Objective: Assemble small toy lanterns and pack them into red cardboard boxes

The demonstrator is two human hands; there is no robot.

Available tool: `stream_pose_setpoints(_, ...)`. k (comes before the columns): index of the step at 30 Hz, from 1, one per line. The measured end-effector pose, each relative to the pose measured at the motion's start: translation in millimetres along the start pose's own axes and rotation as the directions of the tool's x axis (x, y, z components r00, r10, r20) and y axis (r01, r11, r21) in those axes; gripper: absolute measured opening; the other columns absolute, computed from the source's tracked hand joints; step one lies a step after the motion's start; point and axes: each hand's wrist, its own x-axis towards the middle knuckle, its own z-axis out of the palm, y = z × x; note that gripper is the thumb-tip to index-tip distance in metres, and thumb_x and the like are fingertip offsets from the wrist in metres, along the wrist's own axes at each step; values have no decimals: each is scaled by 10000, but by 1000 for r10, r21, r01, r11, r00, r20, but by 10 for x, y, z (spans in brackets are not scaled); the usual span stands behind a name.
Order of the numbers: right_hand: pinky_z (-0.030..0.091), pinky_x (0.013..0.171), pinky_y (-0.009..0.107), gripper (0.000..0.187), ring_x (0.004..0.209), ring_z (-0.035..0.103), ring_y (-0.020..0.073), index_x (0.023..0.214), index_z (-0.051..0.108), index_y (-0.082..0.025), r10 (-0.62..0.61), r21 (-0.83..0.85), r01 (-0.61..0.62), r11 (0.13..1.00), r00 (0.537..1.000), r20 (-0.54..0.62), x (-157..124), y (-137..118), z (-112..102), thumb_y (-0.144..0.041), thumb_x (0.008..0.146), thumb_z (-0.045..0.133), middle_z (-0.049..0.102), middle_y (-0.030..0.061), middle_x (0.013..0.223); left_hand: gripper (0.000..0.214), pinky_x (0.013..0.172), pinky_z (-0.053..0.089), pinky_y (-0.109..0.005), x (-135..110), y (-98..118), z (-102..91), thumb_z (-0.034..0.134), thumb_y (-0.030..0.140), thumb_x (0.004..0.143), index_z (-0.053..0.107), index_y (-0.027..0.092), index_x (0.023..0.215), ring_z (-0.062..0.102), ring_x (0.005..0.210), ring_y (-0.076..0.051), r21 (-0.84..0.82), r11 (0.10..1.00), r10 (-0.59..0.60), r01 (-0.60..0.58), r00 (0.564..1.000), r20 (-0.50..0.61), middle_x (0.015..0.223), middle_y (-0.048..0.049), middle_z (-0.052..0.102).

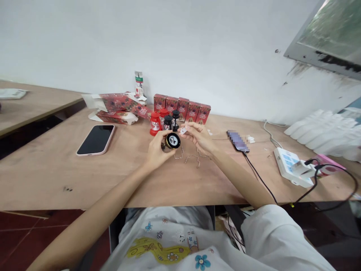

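1. Left hand [156, 151]: fingers wrapped round a small black lantern [171, 141], held just above the desk [56, 169] with its round, gold-ringed base facing the camera.
2. Right hand [199, 139]: fingertips pinching a tiny white piece [183, 130], just right of the lantern and close to it. Can't tell if the two touch.
3. Bent wire handles [191, 156] lie on the desk under both hands.
4. Behind the hands: a red lantern [155, 123], then a row of red boxes [182, 107].
5. Phone [96, 140] lies flat to the left, power strip [290, 165] far right.
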Motion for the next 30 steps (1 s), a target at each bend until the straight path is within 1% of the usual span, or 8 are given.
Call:
stream_pose_setpoints(4, 587, 715, 278, 440, 699, 674, 125, 816, 602, -208, -23, -73, 24, 997, 1000, 13, 3, -21, 30, -600, 656, 718, 698, 1, 747, 476, 857, 528, -332, -3, 2, -3, 682, 194, 697, 517, 202, 1143, 632, 1017, -204, -2, 1000, 0, 0, 1000, 12, 1129, -64, 639)
stream_pose_setpoints(6, 572, 621, 248, 443, 634, 648, 113, 748, 586, -205, -46, -127, 47, 991, 999, 8, 10, -27, 45, -606, 629, 730, 673, -12, 688, 481, 856, 529, -336, -5, -1, -2, 682, 187, 692, 518, 203, 1143, 634, 1013, -205, -4, 1000, -1, 1, 1000, 9, 1127, -63, 641)
stream_pose_setpoints(8, 554, 585, 233, 416, 598, 615, 98, 689, 582, -198, -76, -173, 76, 982, 997, 3, 18, -36, 63, -578, 631, 743, 648, -16, 662, 485, 859, 528, -337, -7, -1, -2, 682, 176, 688, 522, 203, 1145, 634, 1013, -206, -13, 1000, 1, -1, 1000, 8, 1126, -64, 642)
stream_pose_setpoints(13, 546, 563, 234, 375, 567, 585, 92, 686, 639, -187, -37, -166, 42, 985, 999, 36, 26, -60, 92, -529, 612, 772, 633, -18, 625, 494, 852, 527, -326, -6, 1, -4, 686, 164, 682, 523, 192, 1147, 635, 1005, -201, -19, 1000, 10, -10, 1000, 6, 1120, -69, 643)
stream_pose_setpoints(16, 552, 574, 235, 373, 577, 593, 92, 706, 673, -184, -23, -148, 30, 989, 999, 47, 20, -59, 92, -525, 596, 780, 661, -8, 662, 494, 836, 530, -318, -8, -12, 0, 683, 169, 681, 519, 201, 1146, 636, 995, -197, -19, 1000, 13, -13, 1000, 5, 1118, -61, 641)
stream_pose_setpoints(21, 564, 609, 260, 313, 627, 614, 108, 736, 679, -173, -13, -182, 24, 983, 998, 56, 9, -62, 85, -454, 642, 777, 682, 14, 725, 493, 835, 528, -317, -11, -16, 8, 680, 176, 684, 520, 207, 1148, 636, 990, -197, -14, 1000, 9, -9, 1000, 3, 1114, -57, 642)
stream_pose_setpoints(25, 565, 599, 257, 257, 605, 611, 100, 804, 671, -176, -29, -182, 37, 983, 999, 45, 5, -102, 84, -379, 676, 764, 679, -1, 717, 509, 848, 524, -315, -9, 1, 2, 686, 156, 675, 522, 203, 1155, 633, 1008, -197, -23, 1000, 20, -19, 1000, 6, 1129, -60, 641)
stream_pose_setpoints(30, 569, 594, 262, 265, 583, 618, 101, 675, 590, -168, -24, -142, 31, 989, 999, 49, -8, -87, 99, -363, 666, 769, 653, -6, 659, 521, 848, 520, -304, -12, -11, -2, 690, 145, 671, 520, 192, 1161, 633, 998, -188, -15, 998, 62, -62, 998, -7, 1116, -56, 642)
